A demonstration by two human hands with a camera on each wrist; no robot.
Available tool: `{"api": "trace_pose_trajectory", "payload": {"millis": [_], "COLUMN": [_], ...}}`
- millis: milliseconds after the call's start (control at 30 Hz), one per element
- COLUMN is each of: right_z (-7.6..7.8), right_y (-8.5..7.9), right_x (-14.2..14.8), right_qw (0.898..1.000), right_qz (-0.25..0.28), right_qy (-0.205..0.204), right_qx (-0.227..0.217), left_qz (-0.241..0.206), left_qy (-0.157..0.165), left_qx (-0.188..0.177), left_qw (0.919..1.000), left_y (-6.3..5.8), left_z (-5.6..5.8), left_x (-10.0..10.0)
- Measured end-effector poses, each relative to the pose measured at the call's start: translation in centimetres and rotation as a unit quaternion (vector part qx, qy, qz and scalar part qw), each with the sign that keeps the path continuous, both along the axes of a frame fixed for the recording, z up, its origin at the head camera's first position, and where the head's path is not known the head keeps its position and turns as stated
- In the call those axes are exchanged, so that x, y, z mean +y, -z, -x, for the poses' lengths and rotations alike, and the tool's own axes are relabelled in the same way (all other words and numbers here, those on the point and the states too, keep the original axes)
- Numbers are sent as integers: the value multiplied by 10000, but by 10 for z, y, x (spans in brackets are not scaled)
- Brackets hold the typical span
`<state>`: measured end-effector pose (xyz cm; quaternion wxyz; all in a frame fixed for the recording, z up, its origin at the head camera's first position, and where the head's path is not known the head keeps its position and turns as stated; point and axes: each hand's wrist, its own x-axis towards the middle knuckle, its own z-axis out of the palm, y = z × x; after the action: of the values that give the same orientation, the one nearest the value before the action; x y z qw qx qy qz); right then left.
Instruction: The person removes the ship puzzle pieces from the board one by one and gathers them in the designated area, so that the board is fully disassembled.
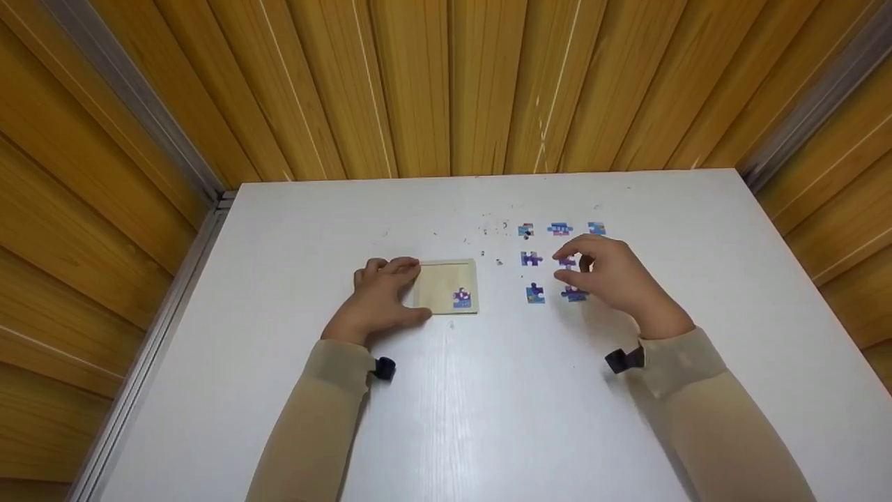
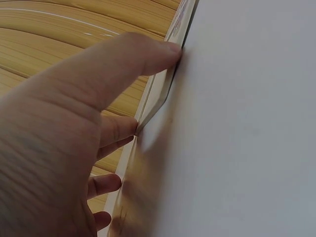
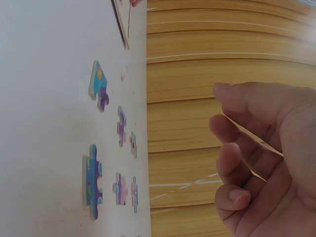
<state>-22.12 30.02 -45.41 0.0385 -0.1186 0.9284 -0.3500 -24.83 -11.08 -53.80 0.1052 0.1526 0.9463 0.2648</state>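
A square wooden puzzle tray (image 1: 435, 286) lies on the table, with one purple-and-blue jigsaw piece (image 1: 461, 298) in its near right corner. My left hand (image 1: 382, 296) grips the tray at its left side, the thumb against the near edge and fingers at the far left corner. In the left wrist view, that thumb (image 2: 133, 59) presses the tray's rim (image 2: 157, 106). Above the loose pieces hovers my right hand (image 1: 606, 272), its fingers loosely bent, holding nothing. Below it are a wide blue-purple piece (image 3: 92, 182) and a pink-purple piece (image 3: 121, 188), both partly hidden in the head view.
Other loose pieces lie in rows right of the tray: a corner piece (image 1: 535, 294), a purple piece (image 1: 531, 259) and several along the back, including a blue one (image 1: 596, 228). Small dark specks dot the white table (image 1: 446, 418). Wood-patterned panels (image 1: 474, 84) stand behind it.
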Motion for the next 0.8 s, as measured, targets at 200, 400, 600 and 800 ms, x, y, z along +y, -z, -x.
{"api": "trace_pose_trajectory", "payload": {"millis": [200,400,600,800], "right_z": [0,0,-1,-2], "right_y": [-10,-17,-21,-21], "right_x": [-22,-50,-80,-107], "right_qw": [9998,9990,9967,9958], "right_qz": [131,363,679,865], "right_qy": [11,-13,-58,-19], "right_qx": [140,258,429,304], "left_qz": [9,47,28,73], "left_qy": [79,77,62,-33], "left_qx": [20,79,107,24], "left_qw": [10000,9999,9999,10000], "left_y": [-2,-1,0,-1], "left_z": [0,0,1,2], "left_x": [0,1,1,3]}}
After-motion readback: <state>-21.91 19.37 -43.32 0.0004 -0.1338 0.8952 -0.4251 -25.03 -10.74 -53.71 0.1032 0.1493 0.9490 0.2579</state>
